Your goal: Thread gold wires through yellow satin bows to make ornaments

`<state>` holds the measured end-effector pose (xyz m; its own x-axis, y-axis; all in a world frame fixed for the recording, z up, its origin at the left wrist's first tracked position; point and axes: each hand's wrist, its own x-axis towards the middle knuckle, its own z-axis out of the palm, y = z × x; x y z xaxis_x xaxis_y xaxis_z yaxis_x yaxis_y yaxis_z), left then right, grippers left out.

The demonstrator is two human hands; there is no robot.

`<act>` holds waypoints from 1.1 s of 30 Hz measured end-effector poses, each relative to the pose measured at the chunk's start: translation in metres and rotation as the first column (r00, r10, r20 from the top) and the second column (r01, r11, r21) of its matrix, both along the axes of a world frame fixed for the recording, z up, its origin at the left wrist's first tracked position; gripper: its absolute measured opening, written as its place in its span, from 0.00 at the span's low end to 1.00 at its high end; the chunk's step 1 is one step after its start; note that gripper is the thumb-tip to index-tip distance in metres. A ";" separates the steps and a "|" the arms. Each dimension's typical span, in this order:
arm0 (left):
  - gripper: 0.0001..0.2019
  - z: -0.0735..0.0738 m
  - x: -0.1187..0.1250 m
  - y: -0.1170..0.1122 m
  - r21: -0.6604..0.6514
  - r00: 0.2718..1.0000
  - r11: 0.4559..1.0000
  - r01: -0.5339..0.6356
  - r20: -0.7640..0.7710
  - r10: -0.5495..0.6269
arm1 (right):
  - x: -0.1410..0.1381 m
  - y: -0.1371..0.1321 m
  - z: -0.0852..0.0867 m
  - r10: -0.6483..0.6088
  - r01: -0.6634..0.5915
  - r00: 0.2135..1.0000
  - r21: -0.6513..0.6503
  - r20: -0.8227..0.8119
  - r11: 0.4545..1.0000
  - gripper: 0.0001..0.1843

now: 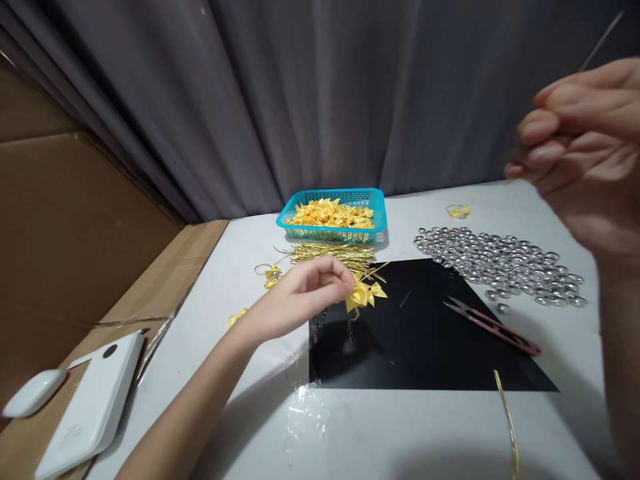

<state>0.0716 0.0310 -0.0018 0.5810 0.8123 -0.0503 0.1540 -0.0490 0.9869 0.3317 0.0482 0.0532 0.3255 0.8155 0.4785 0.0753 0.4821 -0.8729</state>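
Note:
My left hand point(305, 293) is pinched shut on a small yellow ribbon bow point(363, 293), held just above the left edge of a black mat point(425, 347). My right hand point(580, 153) is raised at the upper right, close to the camera, with its fingers closed on a thin needle point(600, 41) that points up and to the right. A gold cord point(507, 420) hangs low at the right. A bundle of gold strands point(333, 253) lies just behind my left hand.
A teal basket point(377, 200) of yellow bows stands at the back. A pile of silver beads point(500, 263) lies at the right, thread snips point(493, 325) on the mat's right edge. Loose bows point(270, 275) lie left. A white device point(90, 407) and cardboard point(65, 220) sit at the left.

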 end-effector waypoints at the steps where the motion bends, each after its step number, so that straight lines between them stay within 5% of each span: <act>1: 0.04 -0.002 0.002 0.000 -0.075 0.999 0.997 -0.007 0.050 0.010 | -0.002 0.001 -0.001 0.027 -0.027 1.000 0.033 -0.001 0.999 0.03; 6: 0.07 -0.015 0.008 0.002 -0.384 0.983 0.923 -0.036 0.153 0.102 | -0.001 0.012 -0.005 0.016 -0.018 0.991 -0.012 -0.133 1.000 0.11; 10: 0.10 -0.023 -0.002 0.002 -0.456 0.998 0.888 0.054 0.060 -0.030 | 0.003 0.018 -0.006 -0.063 0.059 0.986 -0.031 -0.157 0.998 0.11; 15: 0.16 -0.029 -0.020 0.003 -0.366 0.965 0.920 0.143 -0.154 -0.211 | 0.010 0.024 -0.010 -0.084 0.080 0.984 -0.032 -0.154 0.996 0.08; 20: 0.15 -0.034 -0.021 0.007 -0.235 0.941 0.970 0.060 -0.312 -0.133 | -0.007 0.020 -0.007 -0.089 0.070 0.980 -0.111 -0.179 0.991 0.14; 25: 0.16 -0.036 0.006 0.010 -0.164 0.968 0.987 0.002 -0.248 -0.043 | -0.040 0.008 -0.006 0.076 -0.106 0.978 -0.147 -0.194 0.983 0.14; 30: 0.47 -0.050 0.049 0.023 0.001 0.979 0.999 -0.046 -0.201 0.045 | -0.062 -0.013 -0.004 0.243 -0.267 0.957 -0.154 -0.161 0.951 0.11; 33: 0.45 -0.062 0.065 0.027 -0.068 0.995 0.994 0.082 -0.048 -0.085 | -0.061 -0.020 0.000 0.251 -0.281 0.949 -0.148 -0.193 0.948 0.12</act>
<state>0.1369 0.0579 -0.0639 0.6420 0.7550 -0.1332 0.2018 0.0012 0.9794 0.2709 0.0281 0.0528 0.1497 0.9481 0.2805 -0.1909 0.3061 -0.9327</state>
